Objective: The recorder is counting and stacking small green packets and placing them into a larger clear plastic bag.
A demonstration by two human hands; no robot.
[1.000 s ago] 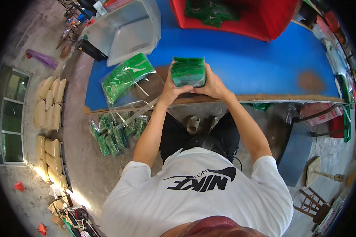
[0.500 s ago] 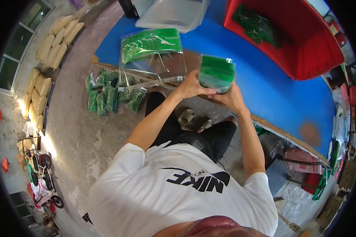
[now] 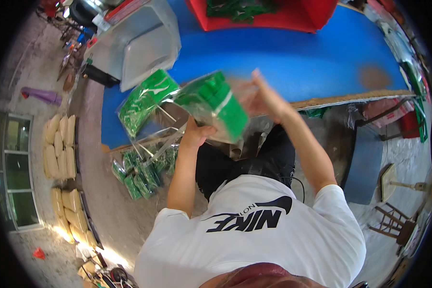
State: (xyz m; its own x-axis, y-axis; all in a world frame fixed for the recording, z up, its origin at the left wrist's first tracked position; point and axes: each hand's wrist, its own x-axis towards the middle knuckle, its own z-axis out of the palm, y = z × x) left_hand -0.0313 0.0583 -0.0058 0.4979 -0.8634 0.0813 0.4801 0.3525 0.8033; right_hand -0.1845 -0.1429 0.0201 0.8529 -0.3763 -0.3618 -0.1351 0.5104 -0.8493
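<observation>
My left hand [image 3: 196, 135] grips a stack of green packets [image 3: 228, 108] in clear plastic by its near lower edge, with the thumb on top. The stack is tilted and partly smeared by motion. Just right of it, my right hand [image 3: 273, 102] is raised above the table's near edge, fingers stretched and blurred, holding nothing that I can see. A large clear bag [image 3: 146, 103] with green packets inside lies at the left end of the blue table [image 3: 293, 62], beside the stack. Its open end reaches over the table edge.
A red bin [image 3: 269, 24] with loose green packets stands at the far side. A translucent tub [image 3: 151, 50] and a black cylinder [image 3: 101, 76] are at the far left. Several green bundles [image 3: 139, 175] lie on the floor below the table. A grey-blue panel [image 3: 365, 158] stands at right.
The view has turned. Both hands held the green stack before; now my right hand has come off it. My left hand has swung the stack leftward, close to the clear bag, and tilted it.
</observation>
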